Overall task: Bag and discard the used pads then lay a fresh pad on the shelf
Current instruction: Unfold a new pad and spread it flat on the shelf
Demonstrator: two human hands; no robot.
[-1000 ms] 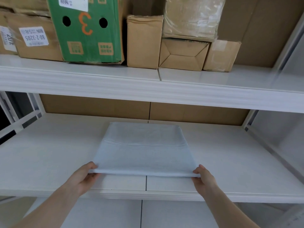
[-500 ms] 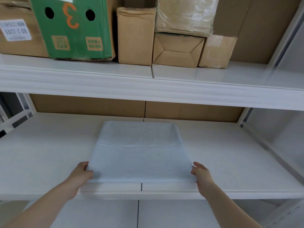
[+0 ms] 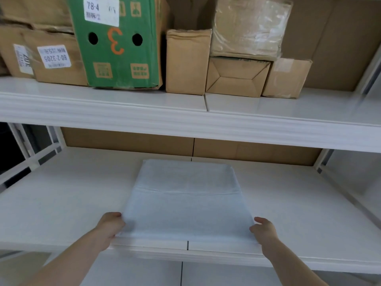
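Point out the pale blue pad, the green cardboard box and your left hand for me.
pale blue folded pad [image 3: 185, 205]: head view, middle of its top face.
green cardboard box [image 3: 121, 65]: head view, front face below the orange 3.
left hand [image 3: 110, 226]: head view, back of the hand at the pad's near left corner.

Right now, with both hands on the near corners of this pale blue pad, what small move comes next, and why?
Probably let go and draw both hands back. The pale blue pad appears to lie flat on the white lower shelf, its near edge close to the shelf's front, with the left hand and right hand at its corners.
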